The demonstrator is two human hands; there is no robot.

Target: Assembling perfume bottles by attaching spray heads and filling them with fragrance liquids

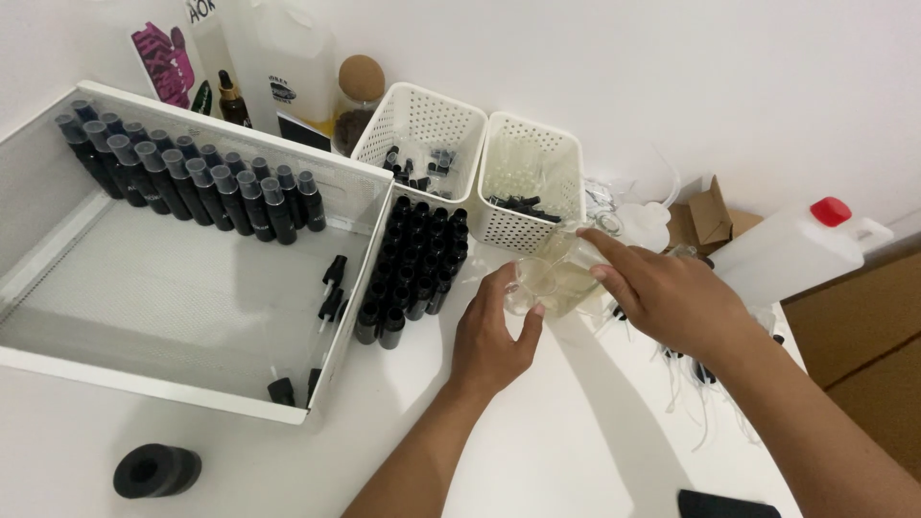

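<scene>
Gripping, at frame centre, a clear beaker (552, 278) with left hand (494, 336) and right hand (667, 297) fingers wrapped round its walls, seemingly light, slippery, fragile.

The clear glossy plastic cup (539, 284) glints; the small spray bottles (414, 259) are shiny black plastic, the perforated baskets (422, 120) matt white plastic, the table (537, 432) smooth white.

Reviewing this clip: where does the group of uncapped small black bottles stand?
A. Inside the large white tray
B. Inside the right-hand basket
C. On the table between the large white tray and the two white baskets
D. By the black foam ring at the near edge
C: the uncapped black bottles stand in a block on the table, just outside the wall of the large white tray and in front of the white baskets.
</scene>
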